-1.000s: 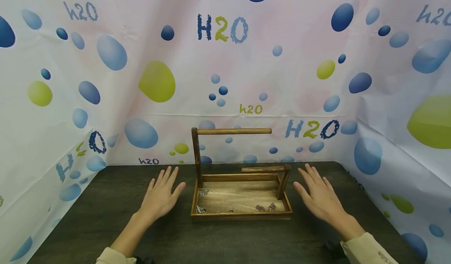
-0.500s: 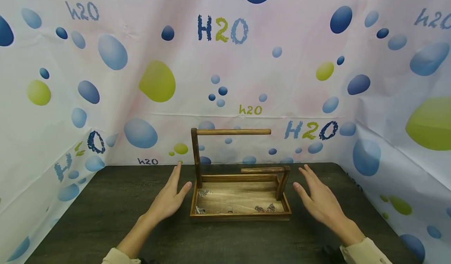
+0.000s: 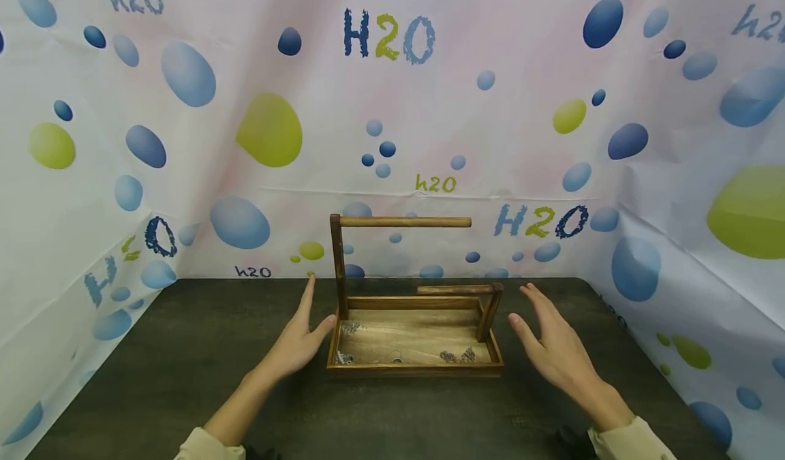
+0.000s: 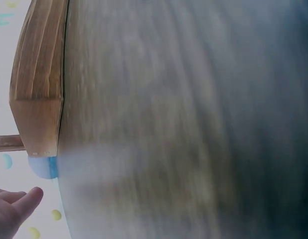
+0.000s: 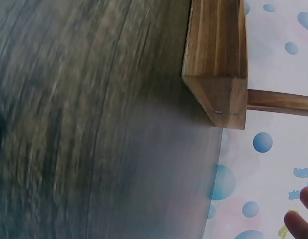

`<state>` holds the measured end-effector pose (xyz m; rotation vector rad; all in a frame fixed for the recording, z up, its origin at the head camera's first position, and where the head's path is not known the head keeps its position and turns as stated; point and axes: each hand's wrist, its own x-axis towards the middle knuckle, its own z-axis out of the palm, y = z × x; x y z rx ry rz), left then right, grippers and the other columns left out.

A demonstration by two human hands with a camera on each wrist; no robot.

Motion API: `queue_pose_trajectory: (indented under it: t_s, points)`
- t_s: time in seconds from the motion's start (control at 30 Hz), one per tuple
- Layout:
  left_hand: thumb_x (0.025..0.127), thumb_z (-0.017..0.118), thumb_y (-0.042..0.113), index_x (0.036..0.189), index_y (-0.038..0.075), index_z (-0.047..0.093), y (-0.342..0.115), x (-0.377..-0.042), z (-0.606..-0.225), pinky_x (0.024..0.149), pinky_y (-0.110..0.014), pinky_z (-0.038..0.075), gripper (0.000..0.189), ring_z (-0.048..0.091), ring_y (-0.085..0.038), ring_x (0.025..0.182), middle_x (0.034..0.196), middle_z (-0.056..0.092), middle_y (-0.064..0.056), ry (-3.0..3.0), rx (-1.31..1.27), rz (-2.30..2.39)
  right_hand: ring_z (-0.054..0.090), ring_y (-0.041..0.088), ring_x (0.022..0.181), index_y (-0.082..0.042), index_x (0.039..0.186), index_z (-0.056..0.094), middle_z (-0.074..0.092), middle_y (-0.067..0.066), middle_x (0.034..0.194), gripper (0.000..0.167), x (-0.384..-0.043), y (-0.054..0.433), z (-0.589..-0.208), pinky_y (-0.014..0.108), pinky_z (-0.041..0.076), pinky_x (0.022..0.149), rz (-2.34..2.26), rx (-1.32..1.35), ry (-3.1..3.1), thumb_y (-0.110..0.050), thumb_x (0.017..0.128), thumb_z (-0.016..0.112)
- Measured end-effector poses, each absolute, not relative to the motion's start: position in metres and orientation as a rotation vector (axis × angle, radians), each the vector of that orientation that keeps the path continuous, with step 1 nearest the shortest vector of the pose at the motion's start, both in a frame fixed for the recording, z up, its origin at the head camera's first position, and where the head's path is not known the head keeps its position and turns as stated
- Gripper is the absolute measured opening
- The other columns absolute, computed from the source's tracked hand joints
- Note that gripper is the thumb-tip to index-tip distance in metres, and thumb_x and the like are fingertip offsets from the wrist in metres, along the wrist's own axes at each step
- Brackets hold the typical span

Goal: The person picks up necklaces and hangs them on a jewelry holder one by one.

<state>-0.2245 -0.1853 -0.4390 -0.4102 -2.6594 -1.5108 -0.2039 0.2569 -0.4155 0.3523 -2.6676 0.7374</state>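
A wooden jewelry stand with a shallow tray base sits at the middle of the table. Its tall post on the left carries a long horizontal bar, and a shorter post on the right carries a lower bar. Silvery chains lie in the tray's front right, with more small silvery pieces along its left side and a ring-like piece near the front. My left hand is beside the left end, thumb close to the tray; contact cannot be told. My right hand, fingers extended, is apart from the right end.
The dark wood-grain table stretches around the stand on every side. Behind and at both sides hangs a white sheet printed with blue and green drops and H2O lettering.
My left hand has moved right, nearer the stand, and turned from palm down to edge-on. The right hand has barely moved. The head view has tilted slightly.
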Motion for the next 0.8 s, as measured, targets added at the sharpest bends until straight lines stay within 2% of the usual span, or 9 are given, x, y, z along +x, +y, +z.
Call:
queue_pose_trajectory:
  t_s: [0.1,0.33,0.57,0.8]
  points:
    - [0.106,0.052,0.020,0.160,0.030,-0.016,-0.184,-0.227,-0.436,0.104,-0.069,0.030,0.088,0.010,-0.054,0.145,0.165,-0.008,-0.023,-2.646,-0.416,-1.595,0.047,0.046,0.128,-0.007,0.155,0.036,0.041,0.023,0.152,0.062,-0.202,0.255,-0.415,0.066,0.041,0.092,0.790,0.342,-2.595,-0.038,0.104,0.055]
    - [0.105,0.051,0.007,0.160,0.028,-0.018,-0.179,-0.229,-0.436,0.112,-0.063,0.022,0.090,0.007,-0.052,0.146,0.164,-0.011,-0.025,-2.620,-0.452,-1.741,0.062,0.035,0.105,-0.002,0.144,0.048,0.057,0.020,0.129,0.053,-0.201,0.250,-0.415,0.054,0.051,0.084,0.851,0.387,-2.443,-0.023,0.099,0.066]
    - [0.102,0.048,-0.004,0.161,0.021,-0.016,-0.175,-0.229,-0.441,0.114,-0.059,0.020,0.090,0.006,-0.050,0.147,0.164,-0.011,-0.026,-2.570,-0.527,-1.799,0.064,0.022,0.089,-0.001,0.133,0.057,0.064,0.010,0.109,0.044,-0.199,0.240,-0.413,0.036,0.056,0.073,0.883,0.437,-2.376,-0.013,0.094,0.072]
    - [0.101,0.044,-0.009,0.161,0.023,-0.014,-0.171,-0.231,-0.447,0.114,-0.058,0.021,0.090,0.007,-0.050,0.147,0.164,-0.009,-0.028,-2.568,-0.541,-1.820,0.064,0.018,0.083,0.000,0.126,0.062,0.066,0.008,0.100,0.037,-0.196,0.230,-0.414,0.036,0.056,0.070,0.916,0.484,-2.373,-0.009,0.092,0.074]
